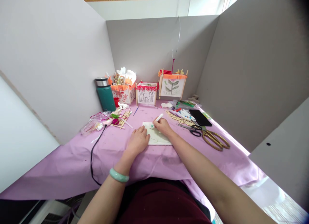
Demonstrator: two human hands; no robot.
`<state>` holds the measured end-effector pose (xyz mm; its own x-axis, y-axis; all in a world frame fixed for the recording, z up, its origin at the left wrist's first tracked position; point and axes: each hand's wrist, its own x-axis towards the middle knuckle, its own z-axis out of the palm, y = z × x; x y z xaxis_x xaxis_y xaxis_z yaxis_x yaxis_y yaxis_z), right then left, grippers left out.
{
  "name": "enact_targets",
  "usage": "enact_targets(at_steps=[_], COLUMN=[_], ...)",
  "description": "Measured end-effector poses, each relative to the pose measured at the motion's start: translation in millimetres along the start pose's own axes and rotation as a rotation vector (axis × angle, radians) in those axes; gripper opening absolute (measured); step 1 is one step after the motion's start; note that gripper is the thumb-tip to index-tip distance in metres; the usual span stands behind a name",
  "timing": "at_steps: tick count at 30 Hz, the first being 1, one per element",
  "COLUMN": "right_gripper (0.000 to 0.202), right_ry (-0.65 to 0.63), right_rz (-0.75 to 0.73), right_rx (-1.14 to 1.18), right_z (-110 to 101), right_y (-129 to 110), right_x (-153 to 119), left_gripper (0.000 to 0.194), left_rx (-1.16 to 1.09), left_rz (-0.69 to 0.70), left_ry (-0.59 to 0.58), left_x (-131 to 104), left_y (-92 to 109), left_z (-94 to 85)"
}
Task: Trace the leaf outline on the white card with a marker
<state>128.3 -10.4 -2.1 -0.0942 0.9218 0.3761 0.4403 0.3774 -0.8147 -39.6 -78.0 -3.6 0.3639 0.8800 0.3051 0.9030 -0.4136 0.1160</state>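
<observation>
A white sheet [159, 139] with faint drawn lines lies flat on the purple cloth in front of me; whether it is paper or fabric I cannot tell. My right hand [163, 126] is closed round a white marker [158, 118], its green-banded end pointing down at the sheet's upper left part. Flat across the sheet's left edge rests my left hand [139, 139], fingers stretched out and holding nothing. My right hand covers the sheet's upper right part.
Black-handled scissors [195, 130] and large gold-handled scissors [215, 139] lie right, near a black phone [200, 117], sticks [180, 118] and several markers [185, 114]. Left are a glue gun [107, 122] and a green bottle [106, 97]. Decorated boxes [146, 94] stand behind, before grey partitions [156, 50].
</observation>
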Motion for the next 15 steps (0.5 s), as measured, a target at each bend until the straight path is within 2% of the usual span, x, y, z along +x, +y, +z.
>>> enact_targets(at_steps=[15], right_gripper=[0.016], right_ry=[-0.004], right_rz=[-0.002], right_rx=[0.068], right_z=[1.2], right_y=[4.1], right_x=[1.1], left_gripper=[0.037], left_rx=[-0.002], left_rz=[-0.029], left_ry=[0.010], left_x=[0.7], left_y=[-0.3], left_z=[-0.2])
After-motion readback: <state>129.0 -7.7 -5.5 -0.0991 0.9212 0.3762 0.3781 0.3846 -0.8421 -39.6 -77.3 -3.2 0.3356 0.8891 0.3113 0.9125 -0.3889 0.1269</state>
